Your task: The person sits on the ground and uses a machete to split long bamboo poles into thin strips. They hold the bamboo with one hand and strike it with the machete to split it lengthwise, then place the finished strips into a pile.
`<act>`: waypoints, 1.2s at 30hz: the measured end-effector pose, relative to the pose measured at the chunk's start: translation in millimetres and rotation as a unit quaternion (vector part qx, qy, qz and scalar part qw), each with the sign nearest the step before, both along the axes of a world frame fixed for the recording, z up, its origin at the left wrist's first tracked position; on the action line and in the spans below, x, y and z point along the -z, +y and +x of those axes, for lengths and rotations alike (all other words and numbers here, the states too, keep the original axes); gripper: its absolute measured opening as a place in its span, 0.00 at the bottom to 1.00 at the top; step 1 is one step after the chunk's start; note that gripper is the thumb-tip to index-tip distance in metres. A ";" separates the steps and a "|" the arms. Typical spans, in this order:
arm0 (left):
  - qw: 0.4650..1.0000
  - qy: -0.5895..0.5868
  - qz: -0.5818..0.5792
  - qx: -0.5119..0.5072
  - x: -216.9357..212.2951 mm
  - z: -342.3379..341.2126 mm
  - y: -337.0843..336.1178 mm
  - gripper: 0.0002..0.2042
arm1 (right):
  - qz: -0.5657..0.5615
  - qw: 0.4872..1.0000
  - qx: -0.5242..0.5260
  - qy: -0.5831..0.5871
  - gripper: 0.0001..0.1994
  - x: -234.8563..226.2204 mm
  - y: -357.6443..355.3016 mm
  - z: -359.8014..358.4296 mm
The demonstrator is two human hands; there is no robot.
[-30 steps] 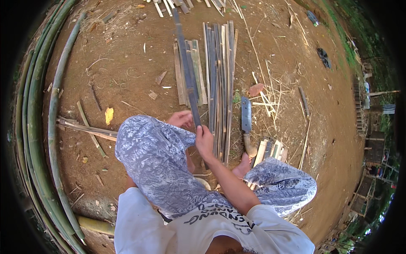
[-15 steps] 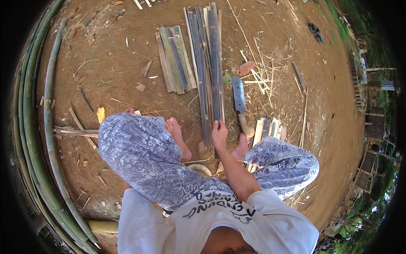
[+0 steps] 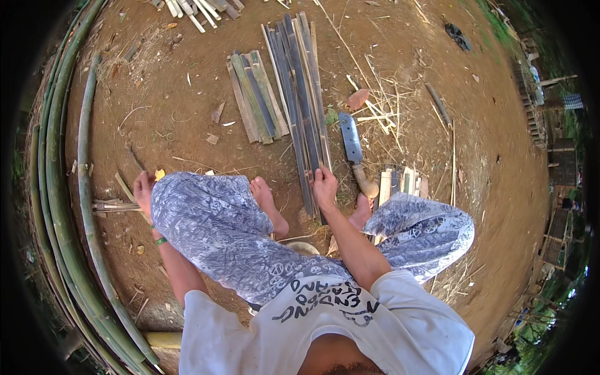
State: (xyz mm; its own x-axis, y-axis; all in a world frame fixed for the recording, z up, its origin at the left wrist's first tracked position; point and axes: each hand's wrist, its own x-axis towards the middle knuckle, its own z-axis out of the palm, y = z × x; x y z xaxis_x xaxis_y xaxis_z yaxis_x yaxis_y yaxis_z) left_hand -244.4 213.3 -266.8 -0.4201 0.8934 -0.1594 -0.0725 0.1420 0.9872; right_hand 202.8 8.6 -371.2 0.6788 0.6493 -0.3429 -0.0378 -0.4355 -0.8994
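My right hand is closed on the near end of a dark bamboo strip, part of a long bundle stretching away from me between my feet. My left hand is out beside my left knee, its fingers loosely bent and slightly apart, nothing visible in them. It hovers over or touches a thin bamboo strip on the ground; which one I cannot tell. A cleaver-like knife with a wooden handle lies right of the bundle, its handle end close to my right foot.
A shorter stack of bamboo strips lies left of the long bundle. Short pale pieces sit by my right knee, and thin slivers are scattered beyond the knife. Long green bamboo poles line the left side. More pale strips lie far off.
My left hand has come into view from behind my left knee, reaching out to the left. My right hand stays on the bundle's near end. The whole view has shifted slightly.
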 end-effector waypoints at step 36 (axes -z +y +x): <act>0.789 0.323 -0.187 0.488 -204.6 169.5 -83.0 0.10 | -0.351 0.884 -0.177 -0.253 0.37 73.6 -55.9 164.7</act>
State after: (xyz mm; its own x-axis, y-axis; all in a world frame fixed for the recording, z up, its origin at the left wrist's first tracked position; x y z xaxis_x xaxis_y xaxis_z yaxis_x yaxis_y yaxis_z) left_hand -74.9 130.3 -62.2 0.3373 0.7825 -0.5234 0.7529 0.1096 0.6490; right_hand 367.5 -47.3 -444.8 0.6576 0.5995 -0.4562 0.5423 -0.7971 -0.2657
